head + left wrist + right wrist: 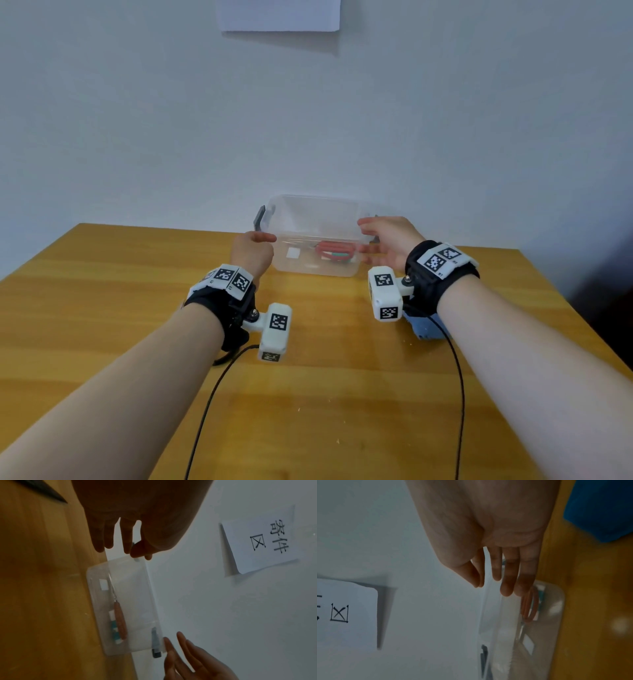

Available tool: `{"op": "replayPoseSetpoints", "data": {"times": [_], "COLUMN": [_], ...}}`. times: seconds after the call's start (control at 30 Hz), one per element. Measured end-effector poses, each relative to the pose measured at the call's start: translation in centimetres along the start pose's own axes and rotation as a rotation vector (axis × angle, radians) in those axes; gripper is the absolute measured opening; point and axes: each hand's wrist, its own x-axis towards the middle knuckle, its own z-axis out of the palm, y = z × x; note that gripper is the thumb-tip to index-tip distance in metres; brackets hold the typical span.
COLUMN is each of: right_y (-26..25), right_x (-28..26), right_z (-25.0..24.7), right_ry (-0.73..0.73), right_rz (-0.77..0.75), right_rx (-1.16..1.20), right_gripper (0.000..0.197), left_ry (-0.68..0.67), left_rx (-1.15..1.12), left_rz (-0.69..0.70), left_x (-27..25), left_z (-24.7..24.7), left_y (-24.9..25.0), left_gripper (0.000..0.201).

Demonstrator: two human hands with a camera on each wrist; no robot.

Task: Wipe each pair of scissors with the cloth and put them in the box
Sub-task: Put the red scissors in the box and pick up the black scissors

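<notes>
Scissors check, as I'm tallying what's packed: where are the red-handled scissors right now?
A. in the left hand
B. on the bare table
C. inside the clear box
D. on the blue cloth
C: the red-handled scissors lie on the floor of the clear box, with neither hand holding them.

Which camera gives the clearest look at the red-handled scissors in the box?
The left wrist view: the scissors show full length, blades to handle. The head view shows only the handles; the right wrist view shows the handle loops, partly behind fingers.

The blue cloth [424, 329] lies mostly hidden under the right wrist — scissors [334, 253] blurred inside the box [315, 212].
</notes>
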Motion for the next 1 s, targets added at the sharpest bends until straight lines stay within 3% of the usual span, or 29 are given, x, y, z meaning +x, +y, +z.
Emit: {"op": "replayPoseSetpoints", "data": {"times": [0.1,0.2,0.33,0.43,0.57,0.73,0.87,1.0], "right_y": [0.7,2.0,4.4,6.3,8.8,11.0,11.5,11.5], "right_x": [-1.5,-3.1,-5.1,-6.5,-8.5,-9.9,-10.9,-12.1], "right_z": [-0.8,-1.6,-2.9,-4.1,-5.3,-6.5,-6.7,-5.8], "right_ry": [-0.003,-0.052,-0.211,-0.246,-0.291,-0.274,-0.283,-0.296], "right_rz": [-0.053,-0.173,-0.019,0.072,0.155,0.210,0.211,0.245], "right_rx": [-0.167,-0.552,-0.879,-0.895,-0.859,-0.750,-0.668,-0.636], "right_gripper": [0.015,0.011,0.017,0.017,0.019,0.021,0.021,0.022], "left_ry": [-0.014,-0.115,-0.285,-0.369,-0.433,-0.604,-0.553,-0.438], "left_rx": [0.147,0.452,0.784,0.889,0.775,0.583,0.474,0.641], "left_rz": [-0.021,-0.077,-0.160,-0.121,-0.132,-0.128,-0.136,-0.084], "left_x": [-1.4,-2.7,-5.5,-8.1,-11.4,-15.1,-15.9,-16.5], "left_z": [-0.9,-1.8,-2.4,-1.9,-0.2,1.6,1.1,0.2], "left_y": [-0.9,-1.8,-2.4,-2.8,-3.2,-2.7,-3.0,-2.9], "left_gripper": [0.027,0.011,0.017,0.025,0.044,0.028,0.015,0.017]}}
